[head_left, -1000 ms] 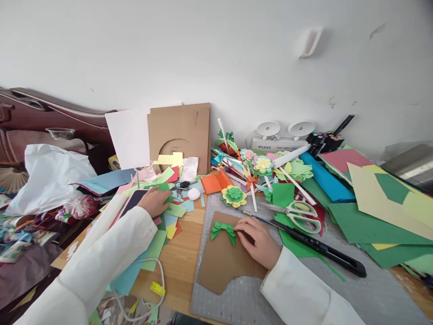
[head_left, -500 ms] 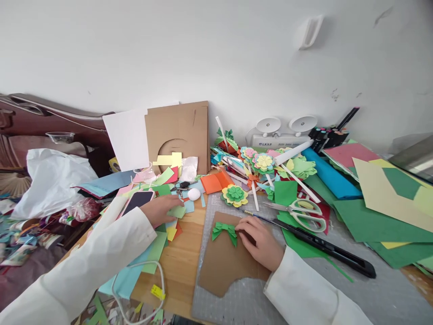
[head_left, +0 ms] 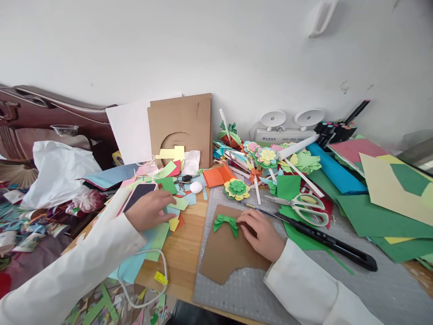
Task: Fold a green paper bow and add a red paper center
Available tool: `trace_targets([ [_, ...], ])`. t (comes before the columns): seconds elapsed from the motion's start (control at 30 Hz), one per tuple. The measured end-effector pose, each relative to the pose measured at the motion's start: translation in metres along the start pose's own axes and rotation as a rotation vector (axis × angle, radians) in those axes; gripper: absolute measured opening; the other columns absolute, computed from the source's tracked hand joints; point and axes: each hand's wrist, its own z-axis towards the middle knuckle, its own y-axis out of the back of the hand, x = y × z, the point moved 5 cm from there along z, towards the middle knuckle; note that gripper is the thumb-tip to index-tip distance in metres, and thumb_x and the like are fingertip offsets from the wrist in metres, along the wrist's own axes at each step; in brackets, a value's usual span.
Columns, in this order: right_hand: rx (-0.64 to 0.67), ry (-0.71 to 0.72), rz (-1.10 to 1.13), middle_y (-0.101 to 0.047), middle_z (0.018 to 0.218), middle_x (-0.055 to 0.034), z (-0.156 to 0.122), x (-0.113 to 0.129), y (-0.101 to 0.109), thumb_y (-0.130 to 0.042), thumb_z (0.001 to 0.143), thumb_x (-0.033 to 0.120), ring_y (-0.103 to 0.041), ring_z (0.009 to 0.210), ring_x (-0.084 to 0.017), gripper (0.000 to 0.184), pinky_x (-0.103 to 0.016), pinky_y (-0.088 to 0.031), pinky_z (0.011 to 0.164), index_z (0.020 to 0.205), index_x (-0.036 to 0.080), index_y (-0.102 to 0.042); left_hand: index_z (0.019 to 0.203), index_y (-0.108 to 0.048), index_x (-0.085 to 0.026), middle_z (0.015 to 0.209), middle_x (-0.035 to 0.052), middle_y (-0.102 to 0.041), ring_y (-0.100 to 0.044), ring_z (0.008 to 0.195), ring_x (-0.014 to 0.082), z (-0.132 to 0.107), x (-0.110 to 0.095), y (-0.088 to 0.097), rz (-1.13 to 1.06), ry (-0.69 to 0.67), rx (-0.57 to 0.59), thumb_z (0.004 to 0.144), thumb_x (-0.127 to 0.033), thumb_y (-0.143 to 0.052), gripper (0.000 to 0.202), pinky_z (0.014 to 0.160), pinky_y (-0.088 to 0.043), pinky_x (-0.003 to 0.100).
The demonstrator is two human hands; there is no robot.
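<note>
A green folded-paper bow [head_left: 226, 224] lies on a piece of brown cardboard [head_left: 223, 257] with a curved notch in its near edge. My right hand [head_left: 262, 232] rests on the cardboard, its thumb and fingertips closed on the bow's right end. Over the pile of paper scraps to the left hovers my left hand [head_left: 150, 211], fingers stretched out and apart, with nothing visible in it. Under and beside it are a phone [head_left: 137, 196], a light green scrap [head_left: 181, 204] and a yellow scrap [head_left: 173, 223].
Beyond the cardboard lie a layered paper flower [head_left: 237, 188], scissors [head_left: 309, 209] and a black cutter-like tool [head_left: 331, 241] on the grey cutting mat [head_left: 213, 289]. Keys [head_left: 184, 179] and a white ball [head_left: 195, 187] sit behind the scraps. A white cable [head_left: 165, 262] loops over the table edge.
My left hand has drawn back leftward from the light green scrap, uncovering a darker green piece near the keys. My right hand stays at the bow. The view has shifted slightly.
</note>
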Motion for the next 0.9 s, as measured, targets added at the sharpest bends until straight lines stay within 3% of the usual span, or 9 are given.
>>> trace_targets([
  [0.07, 0.004, -0.007, 0.000, -0.059, 0.093, -0.0073, 0.000, 0.000, 0.000, -0.045, 0.085, 0.006, -0.056, 0.089, -0.023, 0.023, -0.040, -0.048, 0.078, 0.094, 0.021, -0.059, 0.095, -0.062, -0.019, 0.092, 0.0070, -0.064, -0.060, 0.088, 0.0244, -0.007, -0.013, -0.015, 0.063, -0.004, 0.054, 0.085, -0.038, -0.053, 0.024, 0.076, -0.047, 0.034],
  [0.17, 0.009, -0.014, 0.000, -0.058, 0.093, -0.0073, 0.000, -0.001, -0.001, -0.045, 0.085, 0.006, -0.055, 0.089, -0.023, 0.023, -0.040, -0.048, 0.078, 0.095, 0.021, -0.058, 0.086, -0.060, -0.016, 0.089, 0.0092, -0.062, -0.059, 0.085, 0.0257, -0.015, -0.024, -0.034, 0.184, 0.097, 0.092, 0.085, -0.028, -0.051, 0.015, 0.071, -0.047, 0.036],
  [0.3, 0.006, -0.018, -0.005, -0.058, 0.093, -0.0075, 0.001, -0.001, -0.001, -0.044, 0.086, 0.007, -0.055, 0.089, -0.023, 0.022, -0.040, -0.049, 0.079, 0.094, 0.021, -0.058, 0.082, -0.057, -0.016, 0.089, 0.0103, -0.060, -0.058, 0.085, 0.0261, -0.020, -0.028, -0.046, 0.170, 0.161, 0.105, 0.089, -0.033, -0.046, 0.021, 0.074, -0.048, 0.038],
  [0.37, 0.003, -0.017, -0.008, -0.059, 0.093, -0.0075, 0.001, -0.001, 0.000, -0.044, 0.086, 0.007, -0.056, 0.089, -0.023, 0.022, -0.040, -0.049, 0.079, 0.094, 0.022, -0.058, 0.081, -0.056, -0.016, 0.090, 0.0109, -0.060, -0.058, 0.086, 0.0263, -0.021, -0.028, -0.047, 0.148, 0.165, 0.107, 0.090, -0.035, -0.045, 0.023, 0.075, -0.048, 0.038],
  [0.6, -0.002, -0.019, -0.014, -0.059, 0.095, -0.0077, 0.001, 0.000, 0.001, -0.046, 0.086, 0.009, -0.056, 0.090, -0.023, 0.024, -0.041, -0.050, 0.079, 0.100, 0.023, -0.060, 0.073, -0.052, -0.017, 0.078, 0.0079, -0.058, -0.059, 0.078, 0.0228, -0.021, -0.021, -0.044, 0.066, 0.173, 0.089, 0.087, -0.016, -0.037, 0.020, 0.071, -0.046, 0.035],
  [0.9, -0.004, 0.011, -0.030, -0.059, 0.097, -0.0086, -0.001, 0.002, 0.000, -0.048, 0.086, 0.011, -0.056, 0.092, -0.023, 0.030, -0.041, -0.050, 0.080, 0.109, 0.023, -0.062, 0.081, -0.051, -0.018, 0.082, 0.0078, -0.059, -0.059, 0.079, 0.0220, -0.022, -0.022, -0.034, -0.005, 0.199, -0.081, 0.094, -0.025, -0.026, 0.030, 0.071, -0.046, 0.034],
])
